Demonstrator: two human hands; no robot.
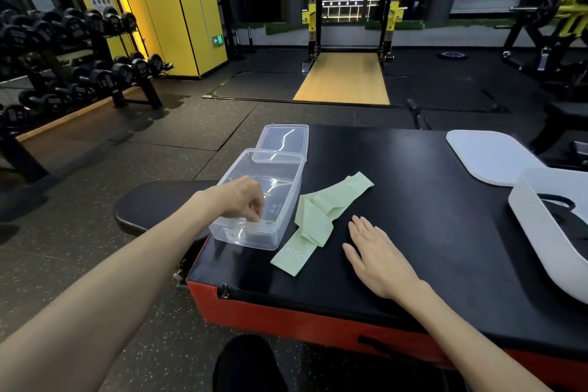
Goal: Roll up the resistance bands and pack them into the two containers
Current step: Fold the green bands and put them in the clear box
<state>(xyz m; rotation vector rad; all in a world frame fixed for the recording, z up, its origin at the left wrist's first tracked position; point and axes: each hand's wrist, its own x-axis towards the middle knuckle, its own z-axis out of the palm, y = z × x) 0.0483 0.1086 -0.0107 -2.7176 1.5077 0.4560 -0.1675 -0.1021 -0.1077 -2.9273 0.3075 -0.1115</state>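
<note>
Green band (318, 220), one, clear container (291, 201), white container (534, 232), two lids (283, 139) (490, 156)

Between the left grip (243, 199) and the right grip (378, 258) we see a pale green band (321, 216) printed with a whitish "30", lying on a table (413, 169) with a black top and a red side. The clear container (254, 240) around the left grip has no tint, while beyond the right grip we find a white container (541, 248) and a white lid (490, 156).
</note>
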